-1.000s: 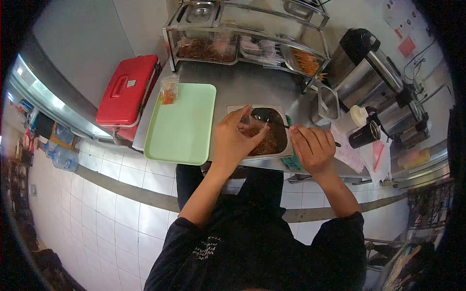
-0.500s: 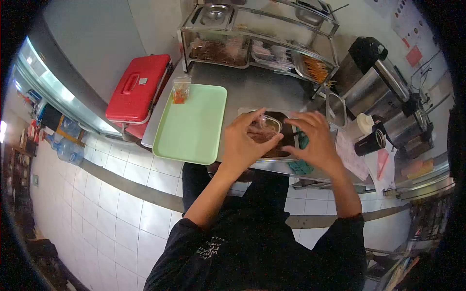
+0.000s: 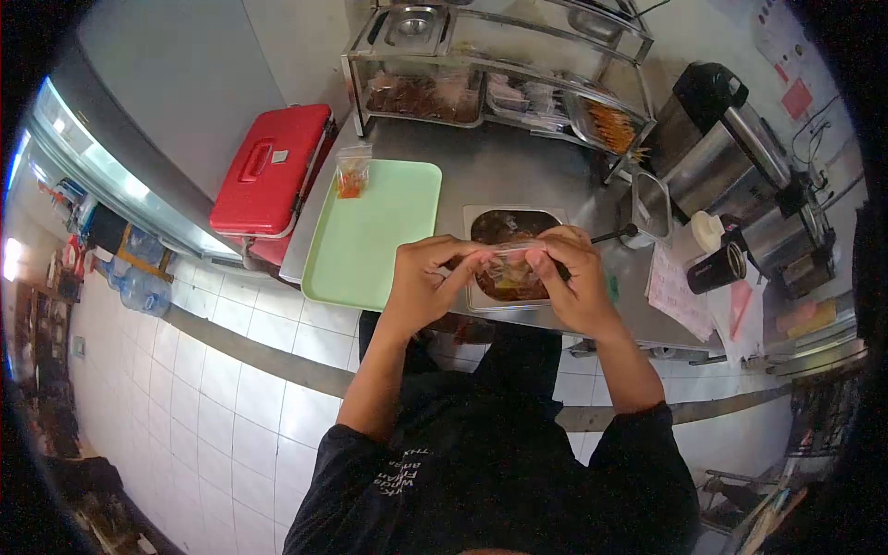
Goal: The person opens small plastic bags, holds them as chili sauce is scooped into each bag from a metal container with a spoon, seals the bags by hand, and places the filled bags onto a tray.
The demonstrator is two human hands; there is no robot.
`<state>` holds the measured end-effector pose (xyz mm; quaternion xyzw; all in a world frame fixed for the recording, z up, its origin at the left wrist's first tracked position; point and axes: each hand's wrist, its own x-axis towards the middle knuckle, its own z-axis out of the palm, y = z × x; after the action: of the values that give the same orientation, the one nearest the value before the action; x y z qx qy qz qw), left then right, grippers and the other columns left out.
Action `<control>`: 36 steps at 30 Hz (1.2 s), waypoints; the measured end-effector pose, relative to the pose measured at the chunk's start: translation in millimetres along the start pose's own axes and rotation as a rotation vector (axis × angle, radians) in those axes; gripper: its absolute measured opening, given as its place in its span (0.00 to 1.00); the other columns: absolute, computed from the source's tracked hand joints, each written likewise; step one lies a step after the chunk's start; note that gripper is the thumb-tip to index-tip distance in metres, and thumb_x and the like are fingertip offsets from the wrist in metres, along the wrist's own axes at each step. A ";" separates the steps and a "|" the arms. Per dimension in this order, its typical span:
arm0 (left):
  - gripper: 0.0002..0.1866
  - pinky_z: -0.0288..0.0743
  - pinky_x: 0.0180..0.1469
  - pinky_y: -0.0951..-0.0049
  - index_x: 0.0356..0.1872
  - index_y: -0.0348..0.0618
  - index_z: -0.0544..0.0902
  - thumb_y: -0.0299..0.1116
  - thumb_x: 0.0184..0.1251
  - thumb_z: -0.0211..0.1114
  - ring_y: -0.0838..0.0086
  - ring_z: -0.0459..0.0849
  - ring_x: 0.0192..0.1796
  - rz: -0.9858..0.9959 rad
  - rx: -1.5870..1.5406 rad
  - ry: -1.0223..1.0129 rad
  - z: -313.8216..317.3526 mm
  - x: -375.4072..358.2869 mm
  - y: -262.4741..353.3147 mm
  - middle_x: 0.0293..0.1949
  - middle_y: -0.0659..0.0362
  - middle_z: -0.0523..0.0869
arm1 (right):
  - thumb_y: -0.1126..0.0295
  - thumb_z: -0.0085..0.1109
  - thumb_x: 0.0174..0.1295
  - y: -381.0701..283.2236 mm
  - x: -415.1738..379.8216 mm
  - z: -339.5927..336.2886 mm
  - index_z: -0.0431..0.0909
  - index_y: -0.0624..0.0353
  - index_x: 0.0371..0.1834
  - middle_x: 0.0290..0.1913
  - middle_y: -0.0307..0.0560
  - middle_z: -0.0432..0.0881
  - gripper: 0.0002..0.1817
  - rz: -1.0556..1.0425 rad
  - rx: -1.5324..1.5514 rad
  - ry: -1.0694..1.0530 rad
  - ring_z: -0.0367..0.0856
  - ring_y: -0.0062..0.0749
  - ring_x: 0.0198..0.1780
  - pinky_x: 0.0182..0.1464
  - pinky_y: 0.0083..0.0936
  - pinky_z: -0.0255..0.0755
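Observation:
A small clear zip bag hangs between my two hands over a steel pan of dark reddish-brown sauce. My left hand pinches the left end of the bag's top edge between thumb and fingers. At the right end of that edge, my right hand is closed in the same way. What the bag holds is hard to make out through the plastic. Left of the pan lies a light green tray, and on its upper corner rests another zip bag with orange-red contents.
A red cooler box stands at the left of the steel counter. Behind is a metal rack with trays of packed food. A steel container, papers, a black cup and large steel dispensers are at right.
My right hand has come in and now grips the bag's top edge. The bag's edge is stretched straight between both hands. A green item by the pan is now mostly hidden.

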<state>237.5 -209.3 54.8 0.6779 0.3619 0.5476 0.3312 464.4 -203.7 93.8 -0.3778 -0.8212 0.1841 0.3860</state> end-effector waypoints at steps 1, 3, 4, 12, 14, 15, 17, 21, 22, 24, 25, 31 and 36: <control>0.07 0.78 0.33 0.76 0.42 0.37 0.88 0.28 0.67 0.70 0.75 0.85 0.28 0.068 0.029 -0.003 1.6 1.5 -3.3 0.29 0.55 0.88 | 0.63 0.56 0.72 0.3 0.5 1.0 0.86 0.58 0.43 0.37 0.45 0.85 0.12 0.033 0.051 -0.007 0.79 0.39 0.45 0.57 0.38 0.62; 0.06 0.76 0.32 0.73 0.39 0.37 0.86 0.29 0.67 0.69 0.72 0.84 0.28 0.106 0.052 -0.065 3.1 4.5 -3.5 0.27 0.54 0.86 | 0.64 0.55 0.73 -0.1 1.6 2.8 0.86 0.58 0.41 0.35 0.45 0.85 0.12 0.037 0.077 -0.009 0.79 0.39 0.44 0.56 0.37 0.62; 0.06 0.75 0.32 0.72 0.38 0.37 0.85 0.29 0.67 0.68 0.71 0.84 0.27 0.077 0.047 -0.122 2.1 5.9 0.0 0.26 0.53 0.85 | 0.65 0.54 0.73 -0.3 2.8 4.1 0.86 0.57 0.40 0.35 0.44 0.84 0.12 0.006 0.053 -0.006 0.79 0.38 0.44 0.56 0.37 0.62; 0.11 0.71 0.30 0.65 0.32 0.37 0.78 0.34 0.71 0.61 0.59 0.77 0.23 0.045 -0.029 -0.368 -4.4 18.3 -0.4 0.21 0.50 0.78 | 0.65 0.51 0.73 -8.8 7.2 2.6 0.85 0.56 0.39 0.36 0.44 0.84 0.12 -0.106 -0.022 -0.045 0.79 0.40 0.45 0.57 0.38 0.62; 0.12 0.71 0.30 0.64 0.32 0.37 0.78 0.36 0.72 0.60 0.53 0.76 0.23 0.107 0.018 -0.387 -0.7 20.9 -3.7 0.21 0.47 0.77 | 0.66 0.51 0.73 -11.8 7.0 3.7 0.84 0.58 0.40 0.37 0.46 0.84 0.12 -0.107 -0.023 -0.090 0.79 0.41 0.46 0.58 0.40 0.61; 0.13 0.71 0.30 0.62 0.32 0.36 0.78 0.36 0.73 0.60 0.51 0.75 0.24 0.098 -0.001 -0.397 -1.1 22.5 -2.8 0.22 0.47 0.77 | 0.66 0.51 0.73 -12.8 7.1 4.9 0.84 0.58 0.40 0.37 0.46 0.84 0.12 -0.116 -0.058 -0.067 0.79 0.41 0.46 0.59 0.41 0.61; 0.14 0.71 0.31 0.60 0.32 0.35 0.77 0.37 0.74 0.60 0.46 0.75 0.26 0.080 -0.035 -0.414 -2.9 26.2 2.9 0.23 0.45 0.77 | 0.66 0.51 0.73 -14.0 7.5 7.6 0.83 0.60 0.40 0.37 0.47 0.83 0.12 -0.138 -0.126 -0.022 0.79 0.42 0.47 0.60 0.42 0.60; 0.15 0.72 0.33 0.57 0.33 0.35 0.78 0.39 0.75 0.60 0.45 0.77 0.28 0.104 0.041 -0.473 -7.5 32.1 9.8 0.24 0.45 0.78 | 0.65 0.50 0.74 -10.1 7.7 15.6 0.83 0.61 0.40 0.36 0.48 0.83 0.13 -0.115 -0.119 -0.026 0.79 0.42 0.47 0.61 0.43 0.59; 0.16 0.73 0.34 0.57 0.33 0.35 0.78 0.39 0.75 0.60 0.45 0.78 0.30 0.097 0.057 -0.506 -10.7 33.5 9.3 0.26 0.45 0.79 | 0.64 0.50 0.74 -8.3 7.7 15.2 0.83 0.60 0.40 0.37 0.47 0.83 0.14 -0.112 -0.100 -0.038 0.79 0.42 0.47 0.61 0.43 0.59; 0.16 0.74 0.36 0.57 0.33 0.35 0.79 0.39 0.76 0.59 0.46 0.80 0.33 0.091 0.077 -0.506 -18.1 33.6 10.6 0.30 0.45 0.81 | 0.63 0.50 0.75 -4.5 9.7 15.4 0.83 0.60 0.41 0.38 0.47 0.84 0.14 -0.101 -0.072 -0.059 0.79 0.42 0.47 0.62 0.43 0.59; 0.15 0.74 0.38 0.58 0.33 0.35 0.80 0.38 0.76 0.60 0.47 0.80 0.34 0.091 0.079 -0.474 -21.0 32.0 13.2 0.32 0.46 0.82 | 0.62 0.51 0.75 -3.2 9.7 15.4 0.83 0.59 0.42 0.39 0.47 0.84 0.14 -0.093 -0.064 -0.067 0.79 0.41 0.48 0.62 0.43 0.59; 0.07 0.76 0.36 0.69 0.37 0.37 0.86 0.31 0.69 0.68 0.66 0.84 0.37 0.125 0.324 -0.232 -64.7 35.5 1.1 0.37 0.54 0.87 | 0.53 0.56 0.71 -24.4 26.8 12.9 0.82 0.55 0.50 0.50 0.48 0.84 0.18 -0.057 -0.182 0.038 0.78 0.45 0.55 0.66 0.45 0.57; 0.04 0.75 0.37 0.73 0.38 0.42 0.91 0.29 0.63 0.74 0.76 0.83 0.36 -0.198 0.547 -0.338 -140.8 50.0 -25.6 0.37 0.58 0.91 | 0.51 0.58 0.70 1.0 14.1 -41.4 0.81 0.54 0.54 0.52 0.49 0.84 0.20 0.067 -0.426 0.203 0.78 0.49 0.57 0.63 0.46 0.63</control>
<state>102.8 -145.9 83.8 0.7843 0.4996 0.2753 0.2439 491.0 -191.9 126.4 -0.4942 -0.7856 -0.0196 0.3718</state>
